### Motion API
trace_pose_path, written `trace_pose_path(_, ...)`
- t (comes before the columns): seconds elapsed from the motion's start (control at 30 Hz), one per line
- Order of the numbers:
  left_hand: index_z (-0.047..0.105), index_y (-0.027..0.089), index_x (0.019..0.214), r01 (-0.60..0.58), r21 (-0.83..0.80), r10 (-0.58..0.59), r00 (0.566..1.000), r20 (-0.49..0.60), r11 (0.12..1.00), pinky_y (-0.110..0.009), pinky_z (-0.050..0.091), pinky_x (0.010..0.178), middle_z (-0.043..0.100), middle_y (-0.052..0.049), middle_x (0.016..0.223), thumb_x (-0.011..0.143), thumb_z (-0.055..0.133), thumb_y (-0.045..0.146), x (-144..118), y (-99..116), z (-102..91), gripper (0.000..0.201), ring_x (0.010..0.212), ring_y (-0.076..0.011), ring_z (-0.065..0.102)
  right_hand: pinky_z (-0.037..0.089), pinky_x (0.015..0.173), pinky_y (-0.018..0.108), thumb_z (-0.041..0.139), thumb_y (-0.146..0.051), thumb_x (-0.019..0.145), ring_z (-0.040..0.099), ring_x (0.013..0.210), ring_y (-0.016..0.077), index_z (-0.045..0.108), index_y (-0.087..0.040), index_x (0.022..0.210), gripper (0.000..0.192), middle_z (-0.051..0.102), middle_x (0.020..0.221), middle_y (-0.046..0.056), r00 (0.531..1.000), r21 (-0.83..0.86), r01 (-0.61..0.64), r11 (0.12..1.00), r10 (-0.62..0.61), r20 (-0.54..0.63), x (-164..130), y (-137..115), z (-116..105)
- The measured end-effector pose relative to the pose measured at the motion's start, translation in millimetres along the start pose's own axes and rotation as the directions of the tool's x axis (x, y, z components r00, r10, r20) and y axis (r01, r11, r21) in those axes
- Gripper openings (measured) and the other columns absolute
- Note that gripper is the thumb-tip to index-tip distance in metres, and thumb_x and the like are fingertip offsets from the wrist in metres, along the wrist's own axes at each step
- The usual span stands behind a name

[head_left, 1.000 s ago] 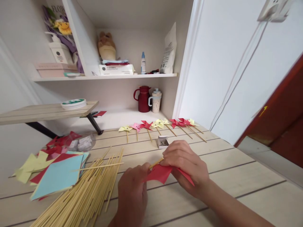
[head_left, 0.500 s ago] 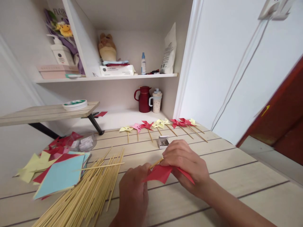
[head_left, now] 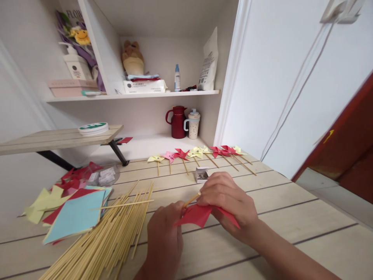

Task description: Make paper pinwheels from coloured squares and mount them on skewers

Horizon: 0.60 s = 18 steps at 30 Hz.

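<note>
I'm fixing a red pinwheel to its stick — my right hand clamps the folded paper, my left hand pinches the stick under it, just above the table. Next it needs a pin from the box, I judge. Finished pinwheels behind — about eight.

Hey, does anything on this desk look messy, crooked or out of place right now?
Mostly tidy. One bamboo stick lies crosswise over the skewer pile, and yellow and red paper scraps sit scattered at the left. Both hands, left hand and right hand, hold the red pinwheel.
</note>
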State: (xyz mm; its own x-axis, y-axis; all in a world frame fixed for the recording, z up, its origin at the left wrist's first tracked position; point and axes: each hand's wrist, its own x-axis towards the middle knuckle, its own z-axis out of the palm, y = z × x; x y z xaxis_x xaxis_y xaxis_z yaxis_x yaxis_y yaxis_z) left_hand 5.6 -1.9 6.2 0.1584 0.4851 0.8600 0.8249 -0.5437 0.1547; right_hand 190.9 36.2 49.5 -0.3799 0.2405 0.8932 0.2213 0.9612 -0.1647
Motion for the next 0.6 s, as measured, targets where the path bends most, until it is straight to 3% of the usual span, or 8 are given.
trace_pose_path(0.2,0.059,0.021,0.094,-0.063,0.049,0.065,0.997,-0.048,0.997,-0.027,0.053,0.051,0.074,-0.002,0.071,0.096,0.035,0.019,-0.4,-1.8,1.5,0.024,0.057,-0.0165,0.069,0.049,0.078,0.041,0.052,-0.018,0.095,0.063,0.081,0.0207,0.068,-0.019,0.096,0.015,0.070,0.080,0.006,1.000,-0.010,-0.009,1.000,0.009,-0.003,-0.3,-0.4,1.2)
trace_pose_path(0.6,0.056,0.018,0.101,-0.078,0.072,0.082,0.996,-0.046,0.994,-0.029,0.055,0.055,0.073,-0.004,0.074,0.094,0.038,0.013,-4.0,-4.4,2.5,0.020,0.062,-0.0182,0.069,0.048,0.078,0.042,0.053,-0.016,0.093,0.063,0.080,0.0214,0.067,-0.018,0.097,0.015,0.070,0.080,0.007,1.000,-0.020,0.012,1.000,-0.012,0.004,0.9,1.5,0.6)
